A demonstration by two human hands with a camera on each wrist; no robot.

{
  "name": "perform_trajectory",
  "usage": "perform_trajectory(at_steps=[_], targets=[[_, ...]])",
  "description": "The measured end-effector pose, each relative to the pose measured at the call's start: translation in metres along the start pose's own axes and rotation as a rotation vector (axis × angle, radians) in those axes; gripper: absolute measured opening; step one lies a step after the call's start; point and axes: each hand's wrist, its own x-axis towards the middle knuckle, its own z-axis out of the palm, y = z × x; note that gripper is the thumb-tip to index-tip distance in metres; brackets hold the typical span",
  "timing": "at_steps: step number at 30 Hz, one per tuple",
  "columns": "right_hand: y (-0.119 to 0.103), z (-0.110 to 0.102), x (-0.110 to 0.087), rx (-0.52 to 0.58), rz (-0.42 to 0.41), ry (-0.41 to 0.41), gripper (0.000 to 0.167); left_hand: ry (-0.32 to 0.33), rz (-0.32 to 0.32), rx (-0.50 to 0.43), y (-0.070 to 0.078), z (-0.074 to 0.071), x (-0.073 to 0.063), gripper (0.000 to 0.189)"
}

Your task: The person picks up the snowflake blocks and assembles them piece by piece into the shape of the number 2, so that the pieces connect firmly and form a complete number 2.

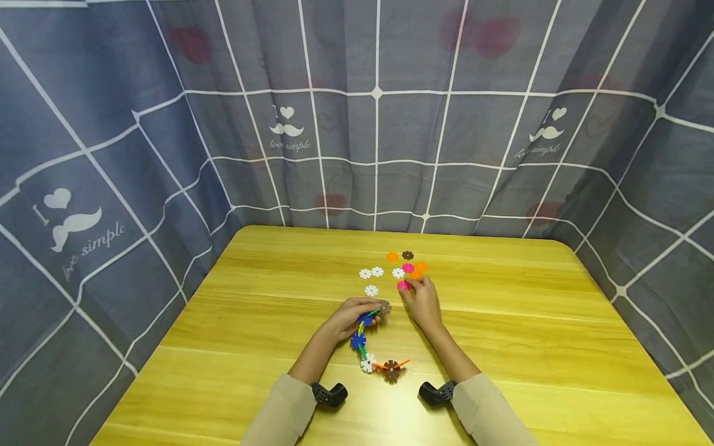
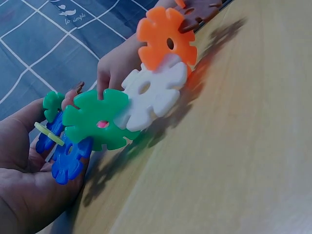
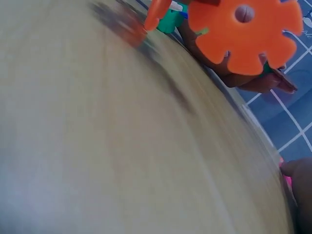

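Observation:
My left hand (image 1: 350, 317) grips one end of a curved chain of interlocking plastic flower discs. A brown disc (image 1: 386, 308) juts out past its fingertips. Down the chain come a blue disc (image 1: 357, 341), a green disc (image 2: 83, 117), a white disc (image 2: 155, 92) and an orange disc (image 2: 158, 39). Toward the far end, a brown disc (image 1: 392, 371) carries another orange disc (image 3: 263, 34). My right hand (image 1: 424, 305) pinches a loose pink disc (image 1: 403, 285) low over the table, its fingers partly covering the disc.
Loose discs lie beyond the hands on the wooden table (image 1: 251, 297): several white discs (image 1: 371, 290), another pink disc (image 1: 408, 268), orange discs (image 1: 421, 266) and a brown disc (image 1: 408, 255). A grey-blue checked curtain (image 1: 346, 130) surrounds the table's back and sides.

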Motion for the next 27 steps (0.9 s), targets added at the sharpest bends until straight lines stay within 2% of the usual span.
perform_trajectory(at_steps=[4, 10, 13, 16, 20, 27], targets=[[0.003, 0.0, -0.005, 0.089, -0.015, 0.007, 0.029, 0.013, 0.002, 0.0, -0.001, 0.002, 0.0, 0.034], [0.005, -0.006, -0.024, 0.463, -0.077, -0.014, 0.02, 0.012, 0.003, 0.019, -0.002, 0.002, 0.001, 0.034], [0.001, -0.012, -0.035, 0.597, -0.096, -0.047, 0.019, 0.014, 0.014, 0.055, -0.001, 0.002, 0.0, 0.032], [-0.011, -0.021, -0.041, 0.651, -0.132, -0.084, 0.015, 0.024, 0.018, 0.075, 0.001, 0.001, 0.001, 0.026], [-0.027, -0.033, -0.044, 0.657, -0.159, -0.134, 0.011, -0.003, 0.001, 0.089, 0.004, 0.002, -0.001, 0.02], [-0.026, -0.035, -0.045, 0.718, -0.206, -0.176, 0.011, -0.015, 0.009, 0.147, -0.002, -0.001, 0.002, 0.019]])
